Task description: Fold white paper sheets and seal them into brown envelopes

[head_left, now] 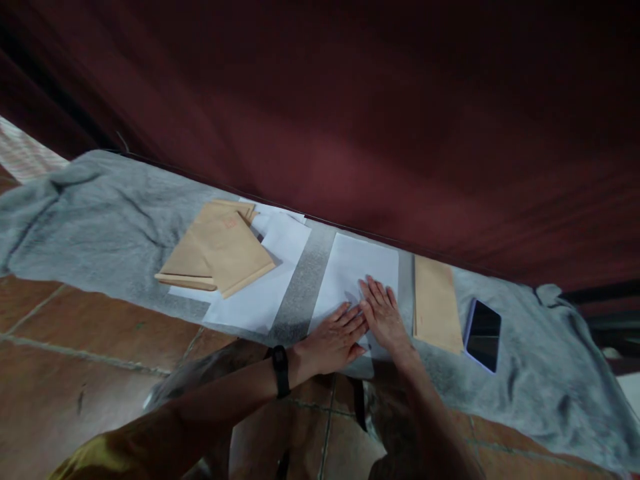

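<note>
Dark red cloth [360, 100] rises beyond brown floor tiles [115, 327] with pale joints, dimly lit.

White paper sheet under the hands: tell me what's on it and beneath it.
The left hand and right hand rest on the white paper sheet. Grey cloth shows beside it; what lies directly beneath is covered.
</note>
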Action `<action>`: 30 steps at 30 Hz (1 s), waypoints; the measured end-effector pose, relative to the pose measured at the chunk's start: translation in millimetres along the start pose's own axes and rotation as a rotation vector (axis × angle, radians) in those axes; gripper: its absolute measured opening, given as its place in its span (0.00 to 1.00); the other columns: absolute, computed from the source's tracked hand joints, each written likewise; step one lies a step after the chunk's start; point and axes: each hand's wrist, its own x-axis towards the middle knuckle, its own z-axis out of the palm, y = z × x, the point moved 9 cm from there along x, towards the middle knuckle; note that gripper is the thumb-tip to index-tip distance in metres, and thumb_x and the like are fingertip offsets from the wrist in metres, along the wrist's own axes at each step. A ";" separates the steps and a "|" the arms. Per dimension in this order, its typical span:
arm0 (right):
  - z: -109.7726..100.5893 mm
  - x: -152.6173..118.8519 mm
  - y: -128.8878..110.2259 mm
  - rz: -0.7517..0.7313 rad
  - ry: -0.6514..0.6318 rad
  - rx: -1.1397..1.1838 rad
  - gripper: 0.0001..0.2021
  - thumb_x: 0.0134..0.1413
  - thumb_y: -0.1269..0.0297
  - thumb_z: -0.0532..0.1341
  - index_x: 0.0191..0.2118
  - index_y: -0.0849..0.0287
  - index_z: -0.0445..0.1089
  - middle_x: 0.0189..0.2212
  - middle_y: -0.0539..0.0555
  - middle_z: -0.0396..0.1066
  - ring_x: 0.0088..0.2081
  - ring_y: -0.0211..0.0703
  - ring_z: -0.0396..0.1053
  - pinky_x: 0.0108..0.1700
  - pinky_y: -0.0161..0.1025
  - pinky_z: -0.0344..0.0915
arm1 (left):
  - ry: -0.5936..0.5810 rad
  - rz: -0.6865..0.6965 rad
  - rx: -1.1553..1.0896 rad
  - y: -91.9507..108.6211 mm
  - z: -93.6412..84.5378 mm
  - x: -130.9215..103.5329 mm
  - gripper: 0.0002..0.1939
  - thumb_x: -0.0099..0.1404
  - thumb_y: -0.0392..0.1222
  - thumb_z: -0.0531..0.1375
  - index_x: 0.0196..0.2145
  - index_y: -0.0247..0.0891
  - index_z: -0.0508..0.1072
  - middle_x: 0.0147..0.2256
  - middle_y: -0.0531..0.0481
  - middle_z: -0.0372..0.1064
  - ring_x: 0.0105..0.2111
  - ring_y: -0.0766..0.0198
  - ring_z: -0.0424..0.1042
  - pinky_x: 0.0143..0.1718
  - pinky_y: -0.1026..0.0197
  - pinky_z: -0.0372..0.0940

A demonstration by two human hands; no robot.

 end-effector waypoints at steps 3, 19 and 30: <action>0.1 3.9 -1.1 -0.004 -0.036 0.039 0.27 0.77 0.54 0.39 0.75 0.52 0.49 0.76 0.52 0.44 0.76 0.47 0.43 0.75 0.55 0.41 | -0.030 0.012 -0.021 1.5 2.4 -1.3 0.32 0.76 0.58 0.50 0.67 0.35 0.64 0.68 0.39 0.61 0.71 0.54 0.55 0.73 0.48 0.40; 8.3 77.8 24.7 -0.027 -0.082 -0.033 0.27 0.77 0.54 0.41 0.75 0.49 0.47 0.76 0.50 0.42 0.76 0.46 0.42 0.75 0.54 0.42 | -0.120 0.020 -0.100 1.8 3.5 -3.3 0.36 0.75 0.62 0.50 0.72 0.40 0.56 0.74 0.40 0.47 0.73 0.49 0.48 0.73 0.43 0.40; 6.8 124.8 58.7 0.048 -0.026 -0.099 0.27 0.77 0.57 0.42 0.75 0.56 0.50 0.75 0.55 0.48 0.75 0.46 0.47 0.74 0.50 0.44 | -0.041 0.039 -0.196 -1.3 6.1 -6.3 0.40 0.72 0.67 0.53 0.72 0.42 0.54 0.74 0.40 0.48 0.73 0.47 0.48 0.72 0.41 0.45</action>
